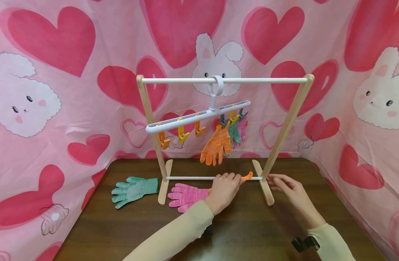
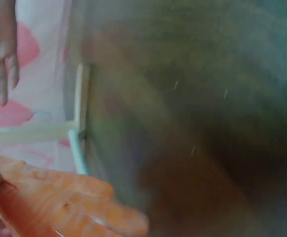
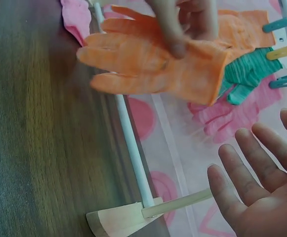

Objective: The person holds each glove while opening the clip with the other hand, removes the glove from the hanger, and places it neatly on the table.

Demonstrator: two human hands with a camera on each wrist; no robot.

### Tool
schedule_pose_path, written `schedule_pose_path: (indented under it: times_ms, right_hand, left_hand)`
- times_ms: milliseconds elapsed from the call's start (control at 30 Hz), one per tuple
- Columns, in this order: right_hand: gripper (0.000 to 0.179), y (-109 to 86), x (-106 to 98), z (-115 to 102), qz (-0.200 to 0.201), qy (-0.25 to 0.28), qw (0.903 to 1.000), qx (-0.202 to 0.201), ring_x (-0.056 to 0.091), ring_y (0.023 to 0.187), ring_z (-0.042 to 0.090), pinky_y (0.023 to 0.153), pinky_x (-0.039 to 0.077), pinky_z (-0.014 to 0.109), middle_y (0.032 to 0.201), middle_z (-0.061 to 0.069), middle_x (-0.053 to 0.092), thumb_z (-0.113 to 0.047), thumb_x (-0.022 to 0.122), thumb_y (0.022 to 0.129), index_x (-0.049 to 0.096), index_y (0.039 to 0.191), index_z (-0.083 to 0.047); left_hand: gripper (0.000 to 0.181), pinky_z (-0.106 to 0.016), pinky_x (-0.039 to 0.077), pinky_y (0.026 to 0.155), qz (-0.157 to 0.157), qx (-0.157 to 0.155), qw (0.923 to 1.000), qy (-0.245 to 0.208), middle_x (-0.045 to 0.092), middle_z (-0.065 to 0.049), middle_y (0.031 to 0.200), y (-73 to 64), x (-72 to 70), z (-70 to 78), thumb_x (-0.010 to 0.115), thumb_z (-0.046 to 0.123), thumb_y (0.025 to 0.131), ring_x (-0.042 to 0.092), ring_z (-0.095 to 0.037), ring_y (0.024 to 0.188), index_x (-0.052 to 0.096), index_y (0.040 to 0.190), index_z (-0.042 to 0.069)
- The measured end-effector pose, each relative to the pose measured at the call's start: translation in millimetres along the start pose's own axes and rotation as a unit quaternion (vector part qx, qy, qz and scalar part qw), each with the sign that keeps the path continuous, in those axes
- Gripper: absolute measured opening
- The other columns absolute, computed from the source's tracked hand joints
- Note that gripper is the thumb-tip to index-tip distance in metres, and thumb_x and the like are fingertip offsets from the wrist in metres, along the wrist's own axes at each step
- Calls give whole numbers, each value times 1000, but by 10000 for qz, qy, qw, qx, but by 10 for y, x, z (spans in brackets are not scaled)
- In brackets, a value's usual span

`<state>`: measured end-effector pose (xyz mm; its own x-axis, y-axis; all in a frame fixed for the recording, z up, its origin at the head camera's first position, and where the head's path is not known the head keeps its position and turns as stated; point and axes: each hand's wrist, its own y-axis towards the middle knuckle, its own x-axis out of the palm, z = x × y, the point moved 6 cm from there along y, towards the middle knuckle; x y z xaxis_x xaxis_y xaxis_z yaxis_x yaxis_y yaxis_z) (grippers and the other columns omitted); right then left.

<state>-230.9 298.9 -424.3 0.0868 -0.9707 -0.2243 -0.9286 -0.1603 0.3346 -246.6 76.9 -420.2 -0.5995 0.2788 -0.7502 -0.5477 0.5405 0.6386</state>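
My left hand (image 1: 223, 190) pinches an orange knit glove (image 3: 133, 59) near its cuff, thumb across the fabric, above the table by the rack's lower bar. In the head view the hand covers most of that glove. My right hand (image 1: 289, 188) holds nothing; its fingers are spread and loosely bent beside the rack's right foot (image 1: 268, 192). Above them, a white clip hanger (image 1: 186, 121) carries a second orange glove (image 1: 217, 145), a green glove (image 1: 234, 134) and a pink glove (image 1: 242, 128) on its right half. An orange clip (image 1: 163, 141) and a yellow clip (image 1: 183, 137) hang bare on its left.
A loose green glove (image 1: 134, 190) lies on the brown table (image 1: 245, 232) left of the rack. Another pink glove (image 1: 188, 195) lies partly behind my left forearm. The wooden rack's right post (image 1: 287, 127) and white lower bar (image 1: 189, 178) stand close around my hands.
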Motion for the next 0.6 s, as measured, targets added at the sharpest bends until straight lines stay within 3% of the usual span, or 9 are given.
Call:
schedule_pose_path:
  times_ms: [300, 500, 600]
  right_hand:
    - [33, -35, -26, 29, -1, 111, 9999, 33, 72, 105, 5, 88, 57, 22, 118, 2, 76, -7, 48, 110, 57, 130, 18]
    - [36, -60, -40, 73, 0, 48, 9998, 190, 71, 105, 4, 88, 57, 24, 115, -10, 75, -9, 49, 110, 55, 130, 20]
    - [36, -86, -49, 88, 67, 18, 9996, 256, 71, 104, 4, 87, 57, 23, 113, -14, 75, -9, 49, 110, 55, 129, 21]
  left_hand:
    - [15, -28, 50, 49, -877, -25, 9958, -279, 70, 6, 77, -143, 264, 327, 80, 30, 90, 66, -11, 62, 70, 90, 20]
    - [19, -27, 45, 46, -1719, -154, 9828, -658, 68, 5, 71, -227, 352, 383, 78, 35, 93, 61, -11, 57, 71, 89, 18]
    - [24, -27, 41, 46, -1842, -213, 9793, -813, 66, 6, 67, -253, 379, 390, 77, 40, 94, 61, -11, 56, 71, 83, 20]
